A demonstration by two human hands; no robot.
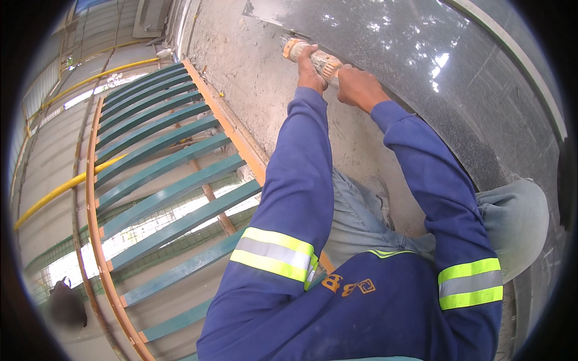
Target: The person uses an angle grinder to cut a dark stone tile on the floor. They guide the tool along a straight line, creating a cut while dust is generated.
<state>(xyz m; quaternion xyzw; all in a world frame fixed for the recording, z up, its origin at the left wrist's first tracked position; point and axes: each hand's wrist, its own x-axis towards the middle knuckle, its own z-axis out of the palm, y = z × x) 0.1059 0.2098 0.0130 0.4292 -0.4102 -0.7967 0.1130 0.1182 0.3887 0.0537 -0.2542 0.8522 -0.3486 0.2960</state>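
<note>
Both my hands are closed around a dusty, orange-and-white handheld power tool (326, 64) with a long rounded body; it looks like a small grinder. My left hand (309, 73) wraps the body near its far left end. My right hand (360, 89) grips the near right end. The tool's tip lies low by the edge of a dark, glossy panel (415, 54) that reflects trees and sky. Whether the tip touches the panel or the floor, I cannot tell. Dusty concrete floor (247, 78) lies under and left of the tool.
To my left runs a railing with teal slats (174, 159) and an orange-brown frame (226, 117). Beyond it are yellow pipes (63, 189), thin rusty poles and corrugated sheets. My bent knee (512, 225) is against the panel side at the right. A dark blurred object (66, 307) shows at lower left.
</note>
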